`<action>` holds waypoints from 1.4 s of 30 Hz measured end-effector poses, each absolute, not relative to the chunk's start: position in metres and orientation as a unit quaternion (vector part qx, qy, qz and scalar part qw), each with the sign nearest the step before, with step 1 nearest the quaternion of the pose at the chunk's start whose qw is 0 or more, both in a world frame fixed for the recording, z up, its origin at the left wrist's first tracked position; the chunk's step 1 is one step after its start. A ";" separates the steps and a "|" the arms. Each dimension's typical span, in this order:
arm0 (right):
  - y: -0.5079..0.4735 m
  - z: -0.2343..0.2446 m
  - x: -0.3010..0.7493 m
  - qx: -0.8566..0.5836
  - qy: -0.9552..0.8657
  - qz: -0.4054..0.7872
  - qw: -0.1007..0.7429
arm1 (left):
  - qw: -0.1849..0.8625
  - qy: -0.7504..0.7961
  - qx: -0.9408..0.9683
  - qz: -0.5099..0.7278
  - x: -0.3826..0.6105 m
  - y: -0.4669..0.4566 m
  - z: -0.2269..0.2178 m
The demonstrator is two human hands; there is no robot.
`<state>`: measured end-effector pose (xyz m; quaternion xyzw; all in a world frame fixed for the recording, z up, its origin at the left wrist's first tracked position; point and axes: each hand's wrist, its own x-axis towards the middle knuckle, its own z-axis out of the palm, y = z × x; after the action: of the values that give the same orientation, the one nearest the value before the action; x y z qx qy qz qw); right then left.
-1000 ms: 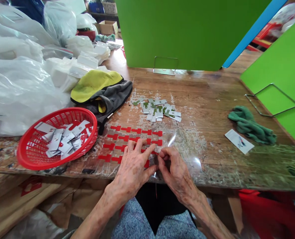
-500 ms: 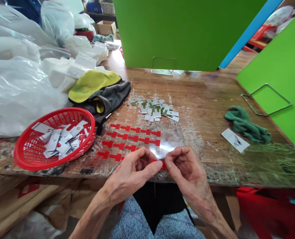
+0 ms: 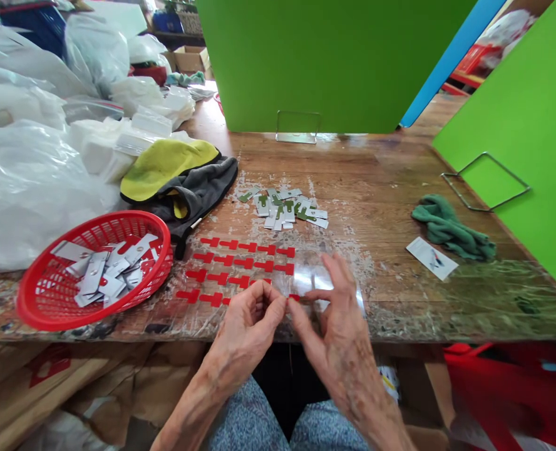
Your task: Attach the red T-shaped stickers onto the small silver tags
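Rows of small red T-shaped stickers point(image 3: 240, 263) lie on a clear plastic sheet point(image 3: 306, 275) at the near edge of the wooden table point(image 3: 381, 181). My left hand point(image 3: 247, 329) is curled, its thumb and forefinger pinched at one red sticker point(image 3: 293, 297) by the sheet's near edge. My right hand point(image 3: 337, 326) meets it there, thumb tip at the same sticker, the other fingers spread over the sheet. Beyond the rows sits a pile of small grey-and-green tags point(image 3: 285, 207).
A red plastic basket point(image 3: 52, 307) with several grey tags stands at the left. A yellow and grey cloth point(image 3: 179, 172) and plastic bags point(image 3: 29, 169) lie behind it. A green rag point(image 3: 451, 228) and a white card point(image 3: 431, 258) lie right. Green boards point(image 3: 334, 56) on wire stands wall the back and right.
Both hands rose off the sheet pinching a red sticker between them. My right fingers have since spread out over the sheet, and the camera view shifted a little rightward.
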<state>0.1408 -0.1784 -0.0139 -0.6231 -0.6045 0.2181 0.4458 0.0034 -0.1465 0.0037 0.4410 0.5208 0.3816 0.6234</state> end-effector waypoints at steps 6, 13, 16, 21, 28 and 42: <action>-0.168 -0.007 0.156 -0.571 -0.541 0.456 0.415 | 0.629 0.521 0.434 0.380 0.001 -0.145 0.005; -0.164 -0.011 0.155 -0.534 -0.503 0.537 0.416 | 0.640 0.493 0.477 0.346 0.005 -0.145 0.001; -0.166 -0.009 0.153 -0.571 -0.535 0.425 0.456 | 0.547 0.530 0.567 0.315 0.005 -0.136 0.010; -0.170 0.000 0.164 -0.606 -0.576 0.245 0.492 | 0.218 0.677 0.661 0.238 0.010 -0.067 0.023; -0.172 -0.014 0.185 -0.597 -0.564 0.336 0.461 | 0.185 0.703 0.665 0.168 0.024 0.007 0.001; -0.159 -0.005 0.180 -0.544 -0.544 0.376 0.516 | 0.581 0.549 0.522 0.297 -0.002 -0.094 0.012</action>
<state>0.1796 -0.1591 -0.0046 -0.5442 -0.5443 0.3764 0.5157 -0.0016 -0.0942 0.0116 0.5223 0.5493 0.2974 0.5806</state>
